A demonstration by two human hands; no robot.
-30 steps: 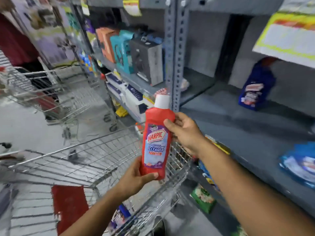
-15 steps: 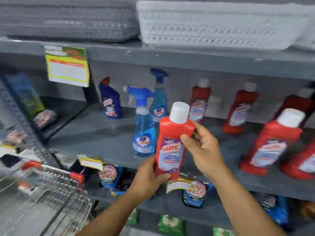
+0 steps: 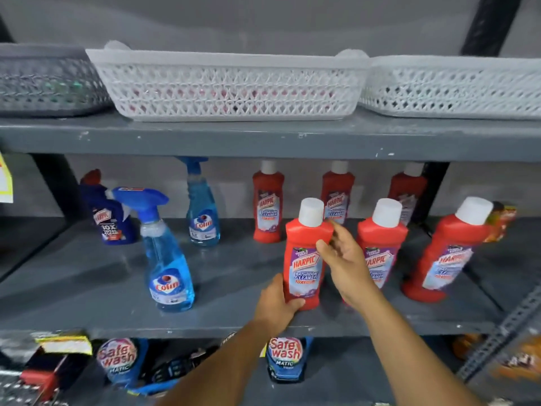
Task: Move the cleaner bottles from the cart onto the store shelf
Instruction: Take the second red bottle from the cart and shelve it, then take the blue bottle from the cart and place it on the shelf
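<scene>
red Harpic bottles [image 3: 304, 256]: 6 | spray bottles [image 3: 168, 273]: 2 | baskets [image 3: 228, 86]: 3 | Safewash pouches [image 3: 285, 358]: 2

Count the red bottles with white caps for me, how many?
6. Three red plastic bottles at the back, three in front: one in both hands, one behind the right hand, one far right. More may be hidden.

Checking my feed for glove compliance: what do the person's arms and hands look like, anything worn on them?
Both arms are bare as far as the frame shows: no sleeves, gloves, watch, bracelets or rings visible. The left hand and right hand are uncovered, with short nails. The forearms enter from the bottom edge; anything worn above them is out of view.
</scene>
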